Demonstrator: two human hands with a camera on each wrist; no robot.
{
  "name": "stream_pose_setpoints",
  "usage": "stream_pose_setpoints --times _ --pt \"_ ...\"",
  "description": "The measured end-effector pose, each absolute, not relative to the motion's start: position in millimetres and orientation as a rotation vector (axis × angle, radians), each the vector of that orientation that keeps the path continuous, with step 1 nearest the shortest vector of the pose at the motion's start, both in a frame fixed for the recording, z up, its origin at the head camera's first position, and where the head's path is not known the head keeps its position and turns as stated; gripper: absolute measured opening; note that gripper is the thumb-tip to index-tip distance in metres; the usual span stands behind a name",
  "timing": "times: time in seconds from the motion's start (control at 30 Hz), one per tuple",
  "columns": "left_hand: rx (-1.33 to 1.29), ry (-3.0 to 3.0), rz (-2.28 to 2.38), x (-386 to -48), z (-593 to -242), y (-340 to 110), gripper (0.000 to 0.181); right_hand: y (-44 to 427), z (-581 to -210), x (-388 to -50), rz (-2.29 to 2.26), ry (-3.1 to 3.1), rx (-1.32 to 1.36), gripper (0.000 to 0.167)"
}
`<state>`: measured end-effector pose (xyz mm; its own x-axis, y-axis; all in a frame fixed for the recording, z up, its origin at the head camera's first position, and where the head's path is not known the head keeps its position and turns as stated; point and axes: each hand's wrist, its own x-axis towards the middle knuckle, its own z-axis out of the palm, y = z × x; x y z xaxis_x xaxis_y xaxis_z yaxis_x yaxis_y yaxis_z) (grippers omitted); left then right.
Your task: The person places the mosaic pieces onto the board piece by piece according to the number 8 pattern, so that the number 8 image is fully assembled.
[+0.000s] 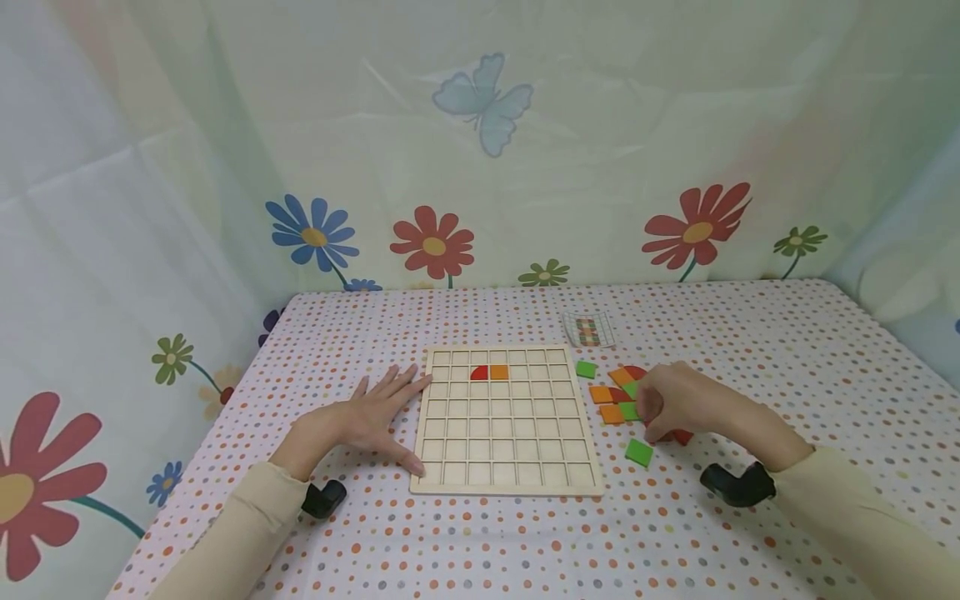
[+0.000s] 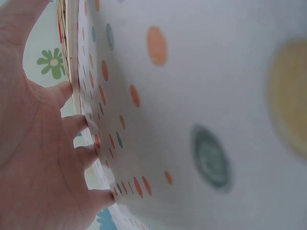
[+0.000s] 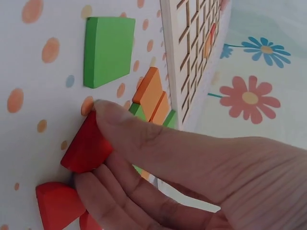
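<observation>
On the table lies a wooden grid board [image 1: 510, 429] with rows of square cells. A red quarter-round tile [image 1: 480, 372] and an orange square tile [image 1: 498, 372] sit side by side in an upper row. My left hand [image 1: 375, 417] has its fingers spread, with fingertips and thumb touching the board's left edge. To the right of the board, my right hand [image 1: 678, 404] pinches a red rounded tile [image 3: 87, 146] between thumb and fingers, as the right wrist view shows. More red tiles [image 3: 57, 203] lie just below that hand.
A loose pile of orange tiles [image 1: 602, 394], green and red ones surrounds the right hand. Single green tiles [image 1: 639, 452] lie nearer me and beside the board's upper right corner. A small pattern card [image 1: 588, 330] lies behind the board. A flowered cloth hangs beyond the table.
</observation>
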<state>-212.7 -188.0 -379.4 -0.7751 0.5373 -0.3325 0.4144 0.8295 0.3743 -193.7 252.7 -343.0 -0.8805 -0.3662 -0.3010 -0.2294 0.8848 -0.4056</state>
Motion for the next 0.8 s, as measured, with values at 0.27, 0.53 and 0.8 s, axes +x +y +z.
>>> stream_pose_setpoints --times 0.27,0.53,0.8 --pt "0.708 2.588 0.385 -212.7 -379.3 -188.7 0.130 251.1 -339.3 -193.9 -0.461 2.662 -0.377 0.021" --pt "0.705 2.582 0.396 -212.6 -378.9 -188.0 0.130 250.4 -338.4 -194.0 -0.451 2.655 -0.370 0.020" --pt "0.701 2.580 0.397 -212.2 -379.2 -187.5 0.129 252.0 -339.7 -191.6 -0.520 2.621 -0.390 0.022"
